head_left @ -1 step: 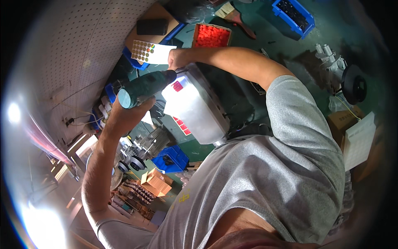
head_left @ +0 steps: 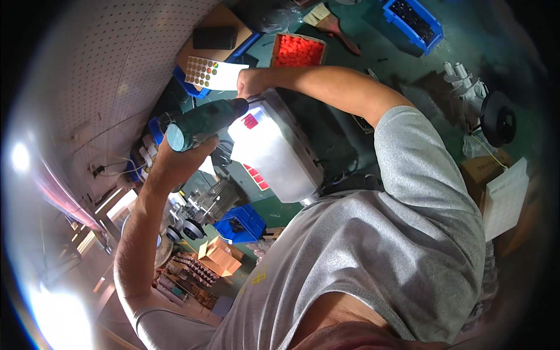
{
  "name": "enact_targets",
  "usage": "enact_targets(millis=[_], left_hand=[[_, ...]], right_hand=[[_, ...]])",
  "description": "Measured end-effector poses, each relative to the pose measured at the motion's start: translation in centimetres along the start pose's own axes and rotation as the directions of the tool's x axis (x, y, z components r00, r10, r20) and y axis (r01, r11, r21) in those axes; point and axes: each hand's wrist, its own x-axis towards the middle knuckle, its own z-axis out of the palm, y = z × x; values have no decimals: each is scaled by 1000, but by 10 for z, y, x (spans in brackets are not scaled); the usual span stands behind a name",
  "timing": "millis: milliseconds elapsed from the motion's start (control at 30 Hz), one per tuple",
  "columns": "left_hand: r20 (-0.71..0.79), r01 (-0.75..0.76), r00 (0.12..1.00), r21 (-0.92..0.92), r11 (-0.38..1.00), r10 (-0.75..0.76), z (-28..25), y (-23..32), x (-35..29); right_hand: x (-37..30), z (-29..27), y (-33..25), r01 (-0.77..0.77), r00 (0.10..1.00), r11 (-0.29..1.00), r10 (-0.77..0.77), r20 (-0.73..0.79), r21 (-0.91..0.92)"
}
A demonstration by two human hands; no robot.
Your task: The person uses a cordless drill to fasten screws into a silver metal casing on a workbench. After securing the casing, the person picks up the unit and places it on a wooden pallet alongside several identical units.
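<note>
My left hand [head_left: 182, 164] is wrapped round a dark green cordless drill [head_left: 205, 123], held level with its front end toward the far end of a silver metal housing [head_left: 286, 157]. A bright light falls on the housing's face, beside a small red label [head_left: 249, 121]. Right at the drill's front end, my right hand [head_left: 251, 83] is closed, its fingertips by the housing's far corner. Whatever it pinches is hidden. The housing lies close in front of my body, on the green bench top.
Beyond my right hand are a sticker sheet [head_left: 211, 73], a box of red caps [head_left: 298, 50] and a phone [head_left: 214, 38]. Blue bins [head_left: 240, 224] stand near and far [head_left: 413, 24]. A brush [head_left: 335, 28] lies at the back; a motor assembly with black wheel [head_left: 497, 119] sits right.
</note>
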Motion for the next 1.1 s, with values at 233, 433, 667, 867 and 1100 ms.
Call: enact_targets(millis=[233,433,667,867,1100], left_hand=[[-32,-78,996,33,996,79,8,-17,0],[-56,-61,997,-42,997,59,11,-15,-5],[-192,-59,980,-55,997,48,13,-9,-20],[-233,-28,972,-138,990,-5,18,-20,-28],[-73,44,996,-170,984,-57,12,-19,-25]], right_hand=[[-2,-2,-4,-14,1000,999,15,24,-31],[-2,-1,2,20,999,998,-22,31,58],[-34,4,-6,99,951,989,-62,-302,108],[-112,53,-15,38,729,998,7,-684,50],[-111,67,0,123,666,991,-121,-736,-52]])
